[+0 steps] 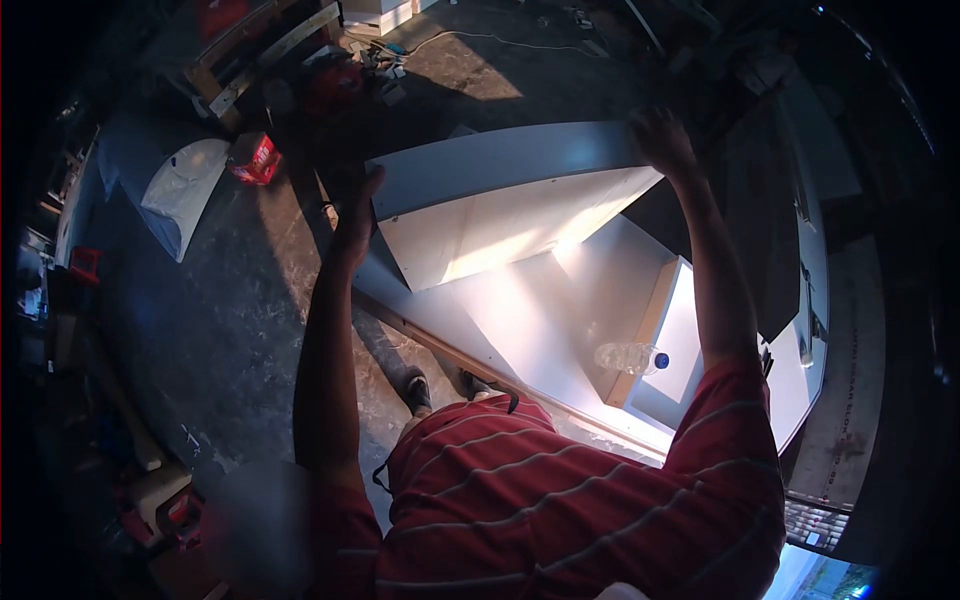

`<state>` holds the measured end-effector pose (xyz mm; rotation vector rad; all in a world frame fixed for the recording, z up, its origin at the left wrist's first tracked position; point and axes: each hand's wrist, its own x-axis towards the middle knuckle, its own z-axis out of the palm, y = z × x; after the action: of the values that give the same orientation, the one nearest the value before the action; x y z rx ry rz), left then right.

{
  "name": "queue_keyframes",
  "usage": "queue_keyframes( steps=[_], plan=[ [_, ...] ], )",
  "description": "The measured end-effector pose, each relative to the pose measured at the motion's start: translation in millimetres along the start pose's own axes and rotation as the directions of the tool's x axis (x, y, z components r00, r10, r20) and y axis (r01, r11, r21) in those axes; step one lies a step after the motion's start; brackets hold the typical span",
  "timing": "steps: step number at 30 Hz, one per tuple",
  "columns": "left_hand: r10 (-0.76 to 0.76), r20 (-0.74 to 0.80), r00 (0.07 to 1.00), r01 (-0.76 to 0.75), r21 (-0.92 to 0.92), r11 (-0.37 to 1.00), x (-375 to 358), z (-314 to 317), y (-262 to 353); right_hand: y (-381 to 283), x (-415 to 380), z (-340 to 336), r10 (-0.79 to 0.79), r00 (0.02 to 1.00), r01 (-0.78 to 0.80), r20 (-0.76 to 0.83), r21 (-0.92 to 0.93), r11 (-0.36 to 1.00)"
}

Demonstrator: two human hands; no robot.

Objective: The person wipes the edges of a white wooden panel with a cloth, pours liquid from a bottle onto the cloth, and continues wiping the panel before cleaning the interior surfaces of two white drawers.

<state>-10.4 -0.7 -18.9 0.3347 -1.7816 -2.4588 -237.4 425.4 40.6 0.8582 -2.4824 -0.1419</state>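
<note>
A white cabinet piece made of joined boards (520,155) is tilted up in front of me, its pale inner face (510,230) lit by sun. My left hand (358,215) is closed around its left end. At the far right corner, my right hand (665,145) grips the same piece, though shadow hides part of the fingers. Beneath it lies a broad white board (500,310) on a work surface. A clear plastic bottle with a blue cap (630,357) lies on its side at the right, by a wood-edged white frame (645,325).
A red box (254,160) and a white sheet-like piece (185,190) are on the concrete floor (235,270) at left. Dark panels (745,210) stand at right. A wooden frame (270,55) and scattered scraps lie at the back. Red tools (180,515) sit lower left.
</note>
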Motion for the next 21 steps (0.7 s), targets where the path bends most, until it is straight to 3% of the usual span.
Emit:
queue_keyframes(
  steps=[1, 3, 4, 7, 9, 12, 17, 19, 21],
  plan=[
    [0.005, 0.003, 1.000, -0.005, 0.002, 1.000, 0, 1, 5, -16, 7, -12, 0.003, 1.000, -0.003, -0.005, -0.002, 1.000],
    [-0.031, -0.007, 1.000, 0.031, 0.019, 0.999, -5, 3, 6, -32, 4, -26, 0.035, 0.996, -0.007, -0.079, 0.333, 0.943],
    [-0.033, -0.004, 0.999, 0.033, -0.002, 0.999, -6, 3, 6, -21, 8, -27, 0.257, 0.963, -0.269, 0.079, 0.286, 0.920],
    [-0.050, -0.012, 0.999, 0.050, -0.006, 0.999, -8, 4, 8, 0, 17, -27, 0.289, 0.933, -0.335, 0.215, 0.222, 0.916],
    [-0.045, -0.025, 0.999, 0.045, -0.017, 0.999, -6, 5, 10, -11, 18, -31, 0.208, 0.970, -0.231, 0.126, 0.213, 0.949],
    [-0.048, -0.034, 0.998, 0.047, -0.030, 0.998, -9, 6, 5, 1, 12, -29, 0.346, 0.928, -0.370, 0.139, 0.233, 0.899],
    [0.003, -0.048, 0.999, -0.005, -0.042, 0.999, -2, 2, 2, -22, 17, -26, 0.263, 0.964, -0.267, 0.050, 0.231, 0.936],
    [-0.027, -0.017, 0.999, 0.027, -0.015, 1.000, -4, 2, 4, -8, 21, -23, 0.345, 0.932, -0.361, 0.108, 0.198, 0.912],
    [-0.021, -0.019, 1.000, 0.021, -0.004, 1.000, -7, 5, 6, -18, 23, -25, 0.340, 0.933, -0.356, 0.119, 0.168, 0.919]
  ],
)
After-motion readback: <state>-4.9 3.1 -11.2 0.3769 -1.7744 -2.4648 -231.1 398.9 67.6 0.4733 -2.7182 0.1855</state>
